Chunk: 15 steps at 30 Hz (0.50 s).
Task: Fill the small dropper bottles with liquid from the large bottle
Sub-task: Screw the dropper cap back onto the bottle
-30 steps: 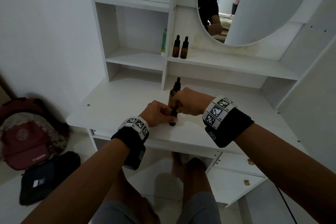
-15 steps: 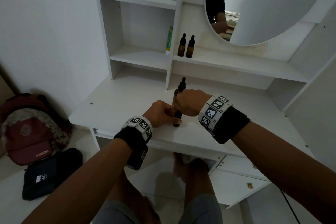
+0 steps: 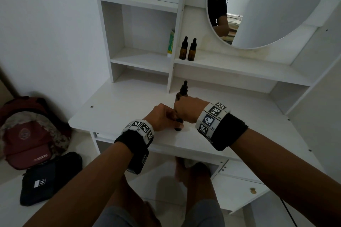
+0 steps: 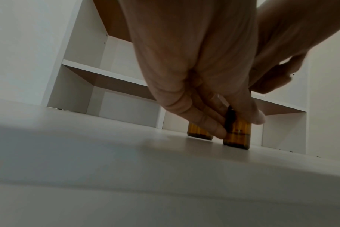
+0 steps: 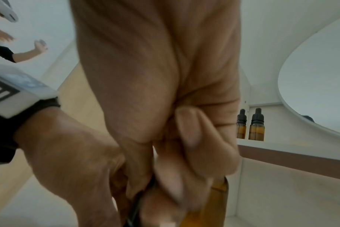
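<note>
We hold a small amber dropper bottle (image 4: 236, 135) with our left hand (image 3: 162, 119). It stands upright on the white surface (image 3: 118, 110), its long side going straight up and down. The fingers (image 4: 206, 121) of that hand pinch the glass low on its sides. Our right hand (image 3: 188, 109) is at 3 o'clock from the left one, touching it, with its fingers curled over the top of the small bottle. We think it is twisting the black cap, but the cap is mostly hidden.

The large amber dropper bottle (image 3: 181, 92) stands upright just behind our hands, at 12 o'clock. Our right hand is nearer to it. Two more small dropper bottles (image 3: 188, 49) wait on the shelf (image 3: 239, 68) farther away at 12 o'clock, with their caps on.

We think no filling has started on this bottle yet.
</note>
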Motion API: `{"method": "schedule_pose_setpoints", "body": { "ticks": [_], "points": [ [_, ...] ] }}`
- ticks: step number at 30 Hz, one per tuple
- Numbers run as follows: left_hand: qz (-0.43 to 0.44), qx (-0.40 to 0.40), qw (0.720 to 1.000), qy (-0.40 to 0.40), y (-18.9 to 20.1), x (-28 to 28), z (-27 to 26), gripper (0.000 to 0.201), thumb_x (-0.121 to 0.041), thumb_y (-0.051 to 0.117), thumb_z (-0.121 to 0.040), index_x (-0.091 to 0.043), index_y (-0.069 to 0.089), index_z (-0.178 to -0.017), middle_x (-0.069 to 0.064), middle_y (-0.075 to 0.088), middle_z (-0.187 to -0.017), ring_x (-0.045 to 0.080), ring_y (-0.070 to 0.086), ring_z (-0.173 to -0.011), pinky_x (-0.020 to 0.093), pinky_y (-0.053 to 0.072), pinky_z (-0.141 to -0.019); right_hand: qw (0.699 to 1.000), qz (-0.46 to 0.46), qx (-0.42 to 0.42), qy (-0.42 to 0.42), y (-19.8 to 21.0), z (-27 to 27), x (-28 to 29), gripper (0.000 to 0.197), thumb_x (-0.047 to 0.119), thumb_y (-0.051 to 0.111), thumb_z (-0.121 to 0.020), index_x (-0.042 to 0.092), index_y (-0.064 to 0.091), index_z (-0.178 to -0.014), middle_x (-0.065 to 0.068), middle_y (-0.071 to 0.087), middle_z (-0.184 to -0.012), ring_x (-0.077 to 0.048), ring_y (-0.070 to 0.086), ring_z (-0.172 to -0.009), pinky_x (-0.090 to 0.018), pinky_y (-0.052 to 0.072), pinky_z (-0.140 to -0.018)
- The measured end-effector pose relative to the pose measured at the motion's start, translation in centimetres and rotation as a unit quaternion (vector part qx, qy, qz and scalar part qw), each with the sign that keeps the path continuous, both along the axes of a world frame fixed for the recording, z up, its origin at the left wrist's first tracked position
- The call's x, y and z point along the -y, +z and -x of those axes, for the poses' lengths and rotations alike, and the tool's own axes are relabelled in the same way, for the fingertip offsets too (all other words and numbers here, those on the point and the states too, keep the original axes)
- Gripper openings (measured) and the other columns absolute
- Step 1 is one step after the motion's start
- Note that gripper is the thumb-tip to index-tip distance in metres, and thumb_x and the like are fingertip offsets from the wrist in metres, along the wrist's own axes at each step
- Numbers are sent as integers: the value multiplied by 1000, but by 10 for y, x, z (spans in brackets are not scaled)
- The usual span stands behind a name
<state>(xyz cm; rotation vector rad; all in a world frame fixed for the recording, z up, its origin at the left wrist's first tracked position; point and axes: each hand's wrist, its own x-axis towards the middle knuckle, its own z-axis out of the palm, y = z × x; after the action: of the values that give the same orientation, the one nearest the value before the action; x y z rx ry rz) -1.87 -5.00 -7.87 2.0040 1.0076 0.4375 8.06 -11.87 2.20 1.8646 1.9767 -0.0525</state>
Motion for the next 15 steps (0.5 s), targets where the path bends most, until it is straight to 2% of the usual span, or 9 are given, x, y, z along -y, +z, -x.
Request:
{"method": "schedule_pose_setpoints", "body": {
  "ticks": [2,4,5,6,8,10,13,15],
  "points": [
    [1,5,1000,-4,2,1,1,13,-24,88,-70,-24,75,-75,-8,72,-75,3,66,-72,19,50,-72,1000,9,-13,-1,4,-1,-3,26,16,47,-99,1,59,-117,-11,53,-91,-19,51,-68,-32,46,-76],
    [4,12,1000,-11,3,0,2,13,-23,88,-70,-25,76,-75,-5,74,-76,5,67,-74,20,50,-74,999,24,-21,19,5,-3,-4,27,17,53,-97,3,58,-120,-15,59,-111,-21,56,-82,-30,48,-77],
    [5,15,1000,-13,3,1,2,13,-23,88,-70,-22,78,-77,-3,75,-79,7,69,-77,22,52,-77,999,28,-16,31,5,-5,-4,28,16,54,-96,3,58,-121,-16,59,-115,-21,55,-85,-27,47,-73],
    [6,16,1000,-14,3,0,2,15,-23,88,-69,-19,80,-81,-1,77,-82,10,71,-81,25,55,-81,999,29,-14,40,5,-8,-3,28,15,54,-97,3,59,-121,-16,60,-113,-19,54,-83,-25,45,-65],
    [8,15,1000,-11,2,-1,2,22,-25,89,-68,-17,80,-86,-1,78,-85,12,72,-86,29,56,-87,998,22,-31,43,1,-13,-3,25,16,53,-97,2,61,-116,-12,57,-96,-18,53,-78,-20,38,-55],
    [8,19,1000,-10,1,-1,3,21,-24,89,-68,-17,80,-85,-1,78,-85,11,72,-86,28,56,-87,998,3,-55,43,-3,-18,-1,24,20,53,-97,3,64,-109,-7,53,-87,-19,54,-74,-23,40,-55],
    [-2,26,1000,-9,0,1,2,15,-22,89,-68,-23,76,-76,-3,76,-80,6,69,-77,21,54,-79,996,-33,-76,27,-11,-23,5,31,32,51,-97,4,64,-100,-7,57,-88,-21,57,-74,-31,46,-64],
    [-12,28,1000,-4,-1,2,2,16,-21,89,-68,-24,74,-72,-3,74,-77,6,67,-73,20,53,-75,995,-67,-74,18,-17,-23,9,32,34,48,-98,5,62,-93,-8,58,-84,-23,57,-72,-33,46,-63]
  ]
}}
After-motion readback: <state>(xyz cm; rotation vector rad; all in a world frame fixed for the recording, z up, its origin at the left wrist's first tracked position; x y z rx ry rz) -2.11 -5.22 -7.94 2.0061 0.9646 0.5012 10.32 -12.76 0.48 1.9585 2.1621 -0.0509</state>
